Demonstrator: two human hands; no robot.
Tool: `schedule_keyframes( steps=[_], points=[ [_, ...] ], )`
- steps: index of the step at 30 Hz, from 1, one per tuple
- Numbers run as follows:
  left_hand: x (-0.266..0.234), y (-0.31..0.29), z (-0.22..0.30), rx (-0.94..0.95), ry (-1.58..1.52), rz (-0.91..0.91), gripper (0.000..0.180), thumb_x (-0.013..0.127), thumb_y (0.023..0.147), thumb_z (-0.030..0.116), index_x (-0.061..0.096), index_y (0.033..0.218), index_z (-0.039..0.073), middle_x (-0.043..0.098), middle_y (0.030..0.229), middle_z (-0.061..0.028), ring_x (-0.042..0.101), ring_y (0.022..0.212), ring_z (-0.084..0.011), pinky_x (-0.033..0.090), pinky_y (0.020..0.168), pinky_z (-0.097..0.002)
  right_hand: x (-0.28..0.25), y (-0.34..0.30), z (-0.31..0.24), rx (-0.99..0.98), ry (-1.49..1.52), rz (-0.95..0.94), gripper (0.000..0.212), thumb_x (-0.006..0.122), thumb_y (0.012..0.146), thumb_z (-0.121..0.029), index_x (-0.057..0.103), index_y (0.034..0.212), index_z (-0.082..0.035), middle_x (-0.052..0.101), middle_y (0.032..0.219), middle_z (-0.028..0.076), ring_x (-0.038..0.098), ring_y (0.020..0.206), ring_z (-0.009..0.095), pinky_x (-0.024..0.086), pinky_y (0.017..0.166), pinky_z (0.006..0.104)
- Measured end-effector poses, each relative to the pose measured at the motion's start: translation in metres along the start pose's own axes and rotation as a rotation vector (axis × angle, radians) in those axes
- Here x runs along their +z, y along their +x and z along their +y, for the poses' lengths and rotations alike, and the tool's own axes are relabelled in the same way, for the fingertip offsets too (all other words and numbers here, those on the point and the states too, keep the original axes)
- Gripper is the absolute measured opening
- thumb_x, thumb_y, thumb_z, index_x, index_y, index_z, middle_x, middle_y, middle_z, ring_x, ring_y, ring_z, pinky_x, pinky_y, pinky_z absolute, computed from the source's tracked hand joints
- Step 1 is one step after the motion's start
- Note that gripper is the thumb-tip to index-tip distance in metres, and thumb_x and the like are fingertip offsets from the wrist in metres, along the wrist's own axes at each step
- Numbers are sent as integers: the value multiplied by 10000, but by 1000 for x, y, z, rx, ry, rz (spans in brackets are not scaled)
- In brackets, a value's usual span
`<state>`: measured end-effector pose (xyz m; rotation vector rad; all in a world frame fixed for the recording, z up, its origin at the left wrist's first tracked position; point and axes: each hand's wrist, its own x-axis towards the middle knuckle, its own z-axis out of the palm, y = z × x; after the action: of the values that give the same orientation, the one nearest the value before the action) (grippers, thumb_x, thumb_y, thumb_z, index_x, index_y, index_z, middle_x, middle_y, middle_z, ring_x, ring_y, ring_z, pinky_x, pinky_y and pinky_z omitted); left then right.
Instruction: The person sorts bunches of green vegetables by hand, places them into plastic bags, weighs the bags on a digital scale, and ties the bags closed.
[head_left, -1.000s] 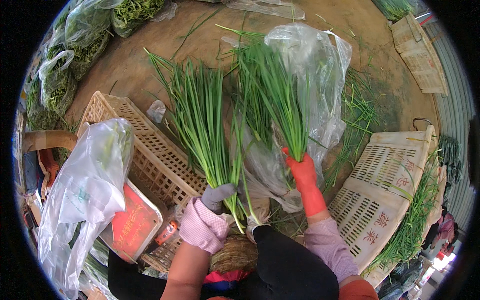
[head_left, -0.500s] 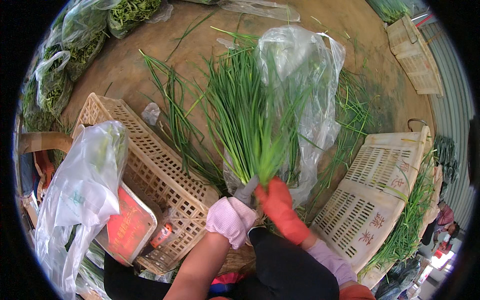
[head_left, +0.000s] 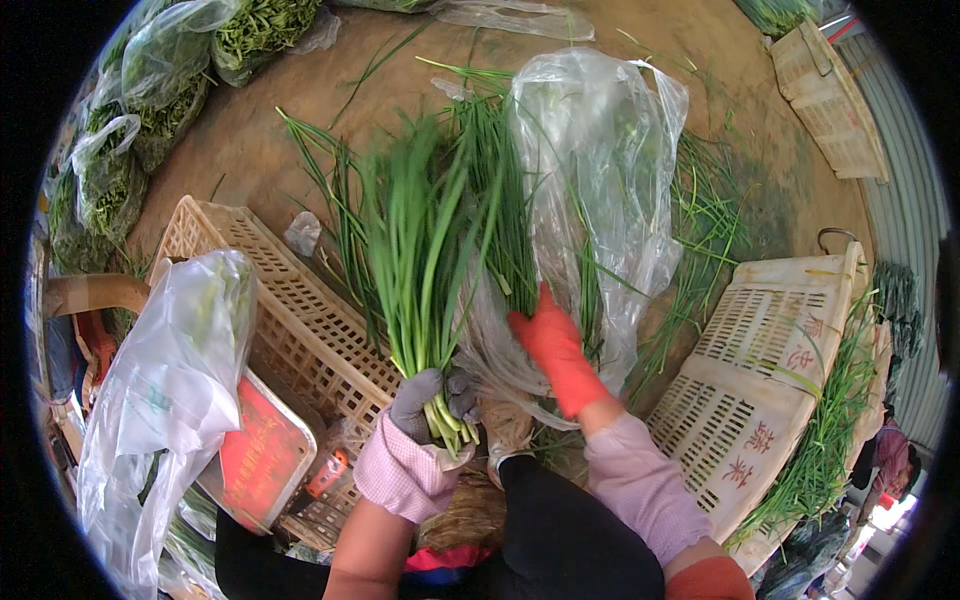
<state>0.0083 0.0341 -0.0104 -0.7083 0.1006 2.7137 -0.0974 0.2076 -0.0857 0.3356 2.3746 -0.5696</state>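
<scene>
Left hand [head_left: 412,402] clutches green stalks [head_left: 422,265] at center; right hand [head_left: 555,348] (grip unclear) reaches forward. Red characters [head_left: 760,437] mark lower-right crate [head_left: 740,368].

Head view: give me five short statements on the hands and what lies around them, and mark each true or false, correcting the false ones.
1. The left hand grips a bunch of green stalks near its lower ends. True.
2. The right hand is gloved in red-orange. True.
3. Both hands hold that bunch together. False: only the left hand holds it; the right hand is apart from it, by other green stalks.
4. A clear plastic bag lies on the brown floor, beyond the right hand. True.
5. The red panel is on the person's right. False: it is on the left, by the long slatted crate.
</scene>
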Motion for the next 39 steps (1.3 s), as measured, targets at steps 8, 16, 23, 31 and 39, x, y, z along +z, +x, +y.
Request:
schedule_keyframes(
  steps=[8, 16, 23, 31, 39],
  points=[
    [21, -7, 3, 117, 92, 73, 427, 655, 781, 212, 483, 1156, 105, 530, 814, -48, 543, 659, -198, 502, 612, -359, 53, 18, 6, -134, 163, 347, 1012, 777, 627, -147, 157, 1413, -3, 504, 1211, 202, 535, 1065, 365, 436, 914, 389],
    [5, -5, -3, 105, 44, 63, 457, 652, 777, 205, 466, 1182, 103, 526, 800, -55, 521, 628, -196, 470, 612, -362, -9, -3, 23, -345, 1097, 33, 654, 718, 662, -5, 459, 1263, -14, 591, 1119, 78, 582, 947, 197, 442, 845, 294],
    [9, 6, -3, 175, 119, 102, 479, 674, 738, 145, 484, 1169, 58, 553, 831, -71, 550, 631, -182, 495, 574, -334, -50, -9, 16, -109, 1187, -448, 417, 655, 723, -36, 568, 1128, 16, 625, 1017, 85, 597, 901, 195, 446, 855, 296],
    [-16, 68, -18, 489, 872, 391, 437, 674, 721, 0, 518, 1130, -1, 632, 927, -83, 618, 798, -194, 514, 699, -293, 24, -17, 31, -474, 1175, -294, 324, 661, 699, -54, 638, 1017, 7, 668, 928, 70, 624, 853, 168, 479, 793, 273],
    [-32, 68, -7, 484, 1054, 548, 438, 668, 712, 12, 529, 1127, 12, 627, 930, -78, 603, 794, -207, 494, 711, -310, -51, 13, 43, -257, 1703, -153, 502, 600, 737, 58, 491, 1225, 14, 575, 1185, 138, 557, 1104, 269, 456, 954, 362]
  ],
)
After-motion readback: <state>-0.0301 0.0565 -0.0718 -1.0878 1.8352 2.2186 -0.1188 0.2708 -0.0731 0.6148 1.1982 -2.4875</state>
